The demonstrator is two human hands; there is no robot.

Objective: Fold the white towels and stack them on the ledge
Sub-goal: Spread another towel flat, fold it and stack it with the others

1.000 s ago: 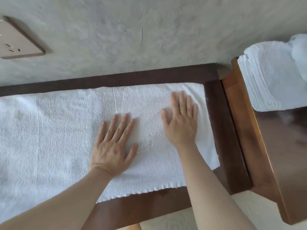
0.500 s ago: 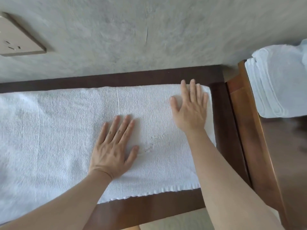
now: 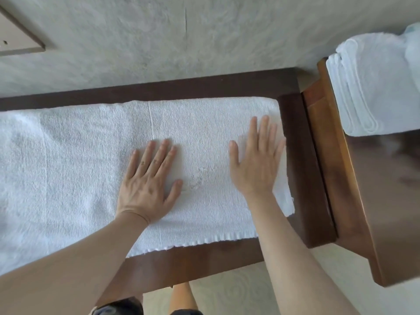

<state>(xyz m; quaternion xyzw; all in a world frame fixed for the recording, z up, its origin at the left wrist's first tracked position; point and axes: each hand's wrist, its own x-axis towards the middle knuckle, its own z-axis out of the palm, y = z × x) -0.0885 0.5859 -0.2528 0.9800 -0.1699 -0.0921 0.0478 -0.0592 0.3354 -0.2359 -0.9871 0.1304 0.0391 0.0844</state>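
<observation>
A long white towel (image 3: 68,169) lies flat along the dark wooden ledge (image 3: 302,160), running off the left edge of view. My left hand (image 3: 150,180) rests palm down on its middle, fingers spread. My right hand (image 3: 256,160) lies flat near the towel's right end, fingers apart, holding nothing. A stack of folded white towels (image 3: 372,87) sits on the lighter brown wooden surface (image 3: 336,155) at the upper right, apart from both hands.
A grey textured wall (image 3: 181,42) runs right behind the ledge. A beige wall socket plate (image 3: 20,42) is at the upper left. Pale floor (image 3: 238,289) shows below the ledge's front edge, with my legs partly visible there.
My right hand slid over the towel toward its right end, first up to the far corner, then back down a little. My left hand stayed pressed in the middle.
</observation>
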